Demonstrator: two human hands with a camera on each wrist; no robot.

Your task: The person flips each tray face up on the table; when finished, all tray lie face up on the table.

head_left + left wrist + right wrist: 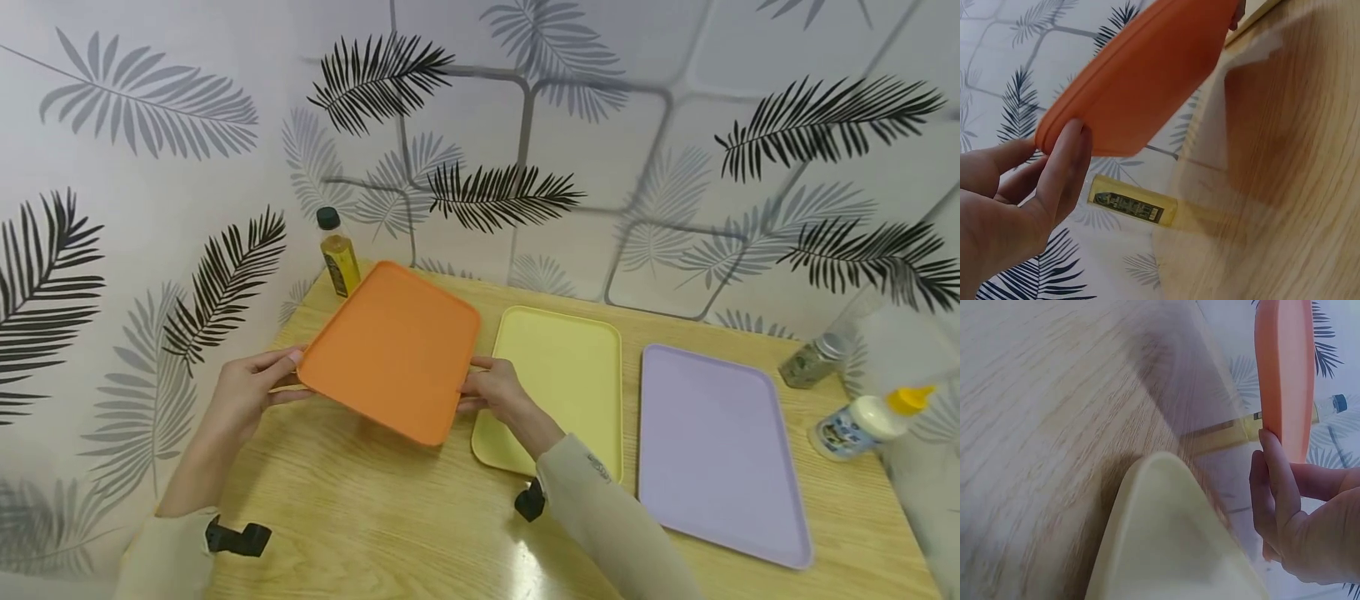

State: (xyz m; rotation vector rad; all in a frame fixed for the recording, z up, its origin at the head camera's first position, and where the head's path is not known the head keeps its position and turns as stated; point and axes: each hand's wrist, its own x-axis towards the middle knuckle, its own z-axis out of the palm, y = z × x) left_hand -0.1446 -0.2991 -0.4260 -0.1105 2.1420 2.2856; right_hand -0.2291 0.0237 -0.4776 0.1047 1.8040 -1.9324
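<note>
An orange tray (393,350) is held up off the table, tilted, its shadow on the wood below in the left wrist view. My left hand (251,387) pinches its left edge, thumb on top and fingers beneath. On the opposite edge, my right hand (498,390) grips with fingers under the rim (1291,444). Just right of it, a yellow tray (562,375) lies flat on the table, partly covered by the right hand and forearm. A lilac tray (712,450) lies flat farther right.
Behind the orange tray stands an oil bottle (341,262) with a dark cap, near the wall. At the table's right side are a small spice jar (812,361) and a white bottle with a yellow cap (862,425). Leaf-patterned walls border the wooden table (360,525).
</note>
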